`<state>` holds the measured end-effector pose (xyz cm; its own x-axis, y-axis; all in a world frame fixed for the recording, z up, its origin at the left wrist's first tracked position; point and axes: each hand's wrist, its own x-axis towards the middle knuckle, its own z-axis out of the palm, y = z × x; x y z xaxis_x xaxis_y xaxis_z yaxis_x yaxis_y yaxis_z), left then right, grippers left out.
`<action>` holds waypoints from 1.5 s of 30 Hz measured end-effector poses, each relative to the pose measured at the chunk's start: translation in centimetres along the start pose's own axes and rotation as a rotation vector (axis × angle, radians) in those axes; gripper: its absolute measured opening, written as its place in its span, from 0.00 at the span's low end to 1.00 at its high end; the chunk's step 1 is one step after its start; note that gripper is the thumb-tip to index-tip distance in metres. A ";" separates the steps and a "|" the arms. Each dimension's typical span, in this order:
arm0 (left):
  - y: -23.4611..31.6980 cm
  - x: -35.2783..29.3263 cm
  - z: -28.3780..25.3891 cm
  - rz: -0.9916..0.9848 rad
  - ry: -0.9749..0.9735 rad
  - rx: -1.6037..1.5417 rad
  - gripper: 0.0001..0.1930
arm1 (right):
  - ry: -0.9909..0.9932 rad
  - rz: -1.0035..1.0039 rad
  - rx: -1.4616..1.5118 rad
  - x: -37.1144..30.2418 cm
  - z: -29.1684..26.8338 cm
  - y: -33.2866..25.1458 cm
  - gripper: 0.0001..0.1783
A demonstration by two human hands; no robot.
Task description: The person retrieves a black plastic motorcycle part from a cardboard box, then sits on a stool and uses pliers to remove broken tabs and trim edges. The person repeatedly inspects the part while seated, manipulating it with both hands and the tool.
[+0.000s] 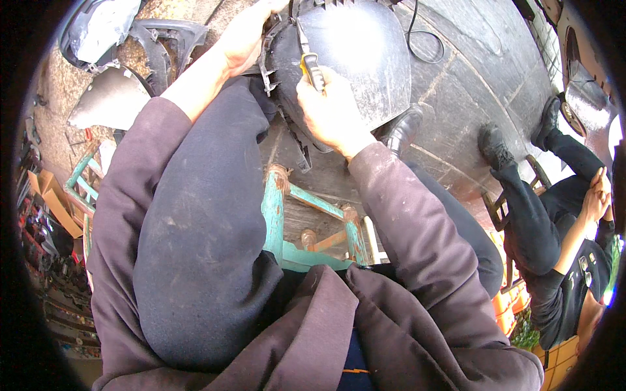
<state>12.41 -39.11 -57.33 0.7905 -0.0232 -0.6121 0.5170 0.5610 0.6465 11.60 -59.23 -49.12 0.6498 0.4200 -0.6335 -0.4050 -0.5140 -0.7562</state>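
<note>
Right hand clenches yellow-handled pliers at 12 o'clock, tips on dusty black panel. Left hand grips panel edge, fingers curled.

Dusty matt grey plastic panel under both hands; below them a wooden stool, teal paint chipped and worn

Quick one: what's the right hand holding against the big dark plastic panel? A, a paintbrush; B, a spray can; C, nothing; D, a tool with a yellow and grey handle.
D: the right hand closes round a yellow-and-grey-handled tool, its metal tip on the dark plastic panel.
</note>
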 end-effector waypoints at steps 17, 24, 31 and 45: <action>0.3 0.0 0.3 -0.051 0.010 -0.027 0.19 | -0.184 0.453 0.611 -1.5 -2.2 -1.2 0.12; 0.5 0.0 0.4 -0.066 0.018 -0.021 0.19 | -0.119 0.286 0.560 -1.7 -0.9 0.5 0.10; 0.0 0.3 0.1 -0.028 0.048 -0.025 0.19 | 0.235 -0.114 -0.589 -1.2 0.2 2.0 0.19; 1.8 0.5 -0.9 0.006 0.102 0.380 0.19 | 0.215 -0.339 -0.805 1.3 -3.2 2.3 0.18</action>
<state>13.42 -37.37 -56.88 0.7668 0.0726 -0.6378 0.6127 0.2136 0.7609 13.59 -62.24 -51.11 0.7915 0.5371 -0.2918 0.3515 -0.7905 -0.5016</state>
